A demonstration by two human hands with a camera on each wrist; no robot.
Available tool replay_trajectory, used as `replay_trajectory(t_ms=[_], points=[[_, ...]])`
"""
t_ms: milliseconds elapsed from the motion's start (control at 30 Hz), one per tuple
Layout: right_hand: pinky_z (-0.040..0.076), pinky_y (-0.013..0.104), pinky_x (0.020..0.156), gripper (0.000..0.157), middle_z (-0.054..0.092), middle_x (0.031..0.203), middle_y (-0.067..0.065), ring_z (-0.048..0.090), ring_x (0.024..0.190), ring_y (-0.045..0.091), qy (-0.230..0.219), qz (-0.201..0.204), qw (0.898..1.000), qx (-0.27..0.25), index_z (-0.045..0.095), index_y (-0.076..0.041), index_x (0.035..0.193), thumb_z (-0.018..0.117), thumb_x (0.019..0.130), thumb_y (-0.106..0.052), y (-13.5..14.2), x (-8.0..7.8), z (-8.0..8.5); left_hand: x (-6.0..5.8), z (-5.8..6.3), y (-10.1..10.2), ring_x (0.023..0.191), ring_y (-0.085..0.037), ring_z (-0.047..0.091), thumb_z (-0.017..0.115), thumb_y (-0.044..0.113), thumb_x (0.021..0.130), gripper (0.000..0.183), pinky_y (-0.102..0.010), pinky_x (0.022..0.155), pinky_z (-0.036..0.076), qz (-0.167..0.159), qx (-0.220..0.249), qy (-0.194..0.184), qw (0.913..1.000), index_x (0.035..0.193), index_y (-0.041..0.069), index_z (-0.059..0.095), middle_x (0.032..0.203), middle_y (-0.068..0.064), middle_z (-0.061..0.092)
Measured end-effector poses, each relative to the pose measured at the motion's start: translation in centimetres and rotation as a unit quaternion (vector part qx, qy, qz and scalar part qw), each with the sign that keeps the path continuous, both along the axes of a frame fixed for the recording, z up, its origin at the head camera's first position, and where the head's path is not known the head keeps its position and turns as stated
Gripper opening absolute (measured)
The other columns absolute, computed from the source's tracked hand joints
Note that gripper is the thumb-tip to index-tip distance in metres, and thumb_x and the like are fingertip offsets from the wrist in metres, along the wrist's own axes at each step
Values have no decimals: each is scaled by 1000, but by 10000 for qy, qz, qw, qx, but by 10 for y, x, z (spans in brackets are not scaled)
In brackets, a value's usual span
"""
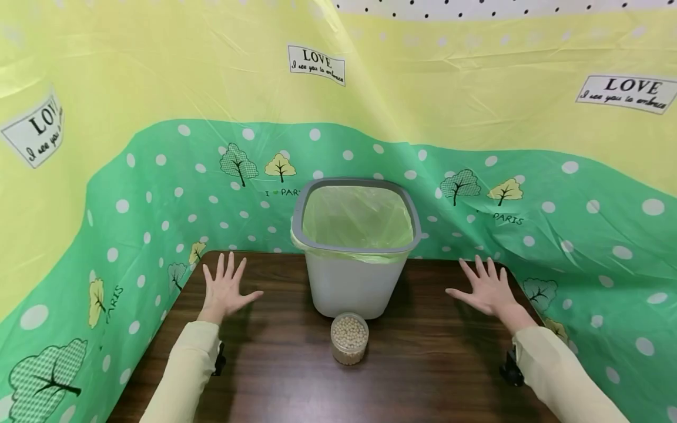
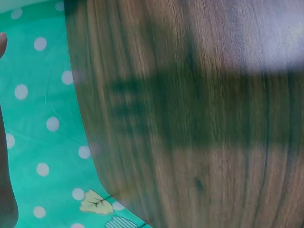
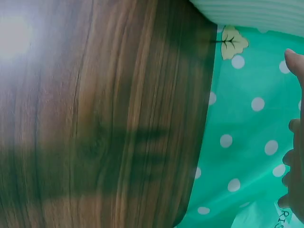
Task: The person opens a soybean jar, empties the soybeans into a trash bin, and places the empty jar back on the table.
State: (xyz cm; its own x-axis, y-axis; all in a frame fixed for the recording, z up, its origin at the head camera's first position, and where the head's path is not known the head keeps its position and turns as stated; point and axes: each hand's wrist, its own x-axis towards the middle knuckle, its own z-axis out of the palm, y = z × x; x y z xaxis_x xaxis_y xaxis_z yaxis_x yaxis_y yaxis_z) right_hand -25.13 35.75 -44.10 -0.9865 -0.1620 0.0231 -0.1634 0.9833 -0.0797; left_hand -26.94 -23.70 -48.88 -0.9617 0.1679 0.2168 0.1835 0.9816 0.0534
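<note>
In the head view my left hand is held over the left side of the table, fingers spread, holding nothing. My right hand mirrors it over the right side, its fingers spread too and nothing in it. Between them, at the back, stands a grey-white bin with a grey rim and a pale green liner bag inside. Right in front of the bin is a clear round jar full of small beige beans or beads. Both hands are well apart from the bin and jar. Each wrist view shows a hand's shadow on the wood.
The dark wooden table has rounded back corners. A green and yellow patterned curtain with white dots, trees and printed words surrounds it on the back and both sides, close behind the bin.
</note>
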Motion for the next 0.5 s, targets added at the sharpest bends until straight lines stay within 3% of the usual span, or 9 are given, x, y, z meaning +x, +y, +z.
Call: replay_trajectory(t_ms=[167,500], points=[[2,68,97,93,13,142,34,6,128,54,126,192,9995,-216,21,-5,144,48,79,-66,-12,5,-4,2,4,16,136,-38,-3,50,73,71,99,-66,99,-5,-278,-130,170,9994,145,12,24,150,-19,8],[7,64,100,90,17,145,28,11,130,50,341,723,9962,-351,24,-9,144,51,79,-64,-41,16,-7,16,1,67,137,-35,6,46,76,71,98,-65,101,3,-1396,-53,611,9883,145,14,25,151,-13,11]])
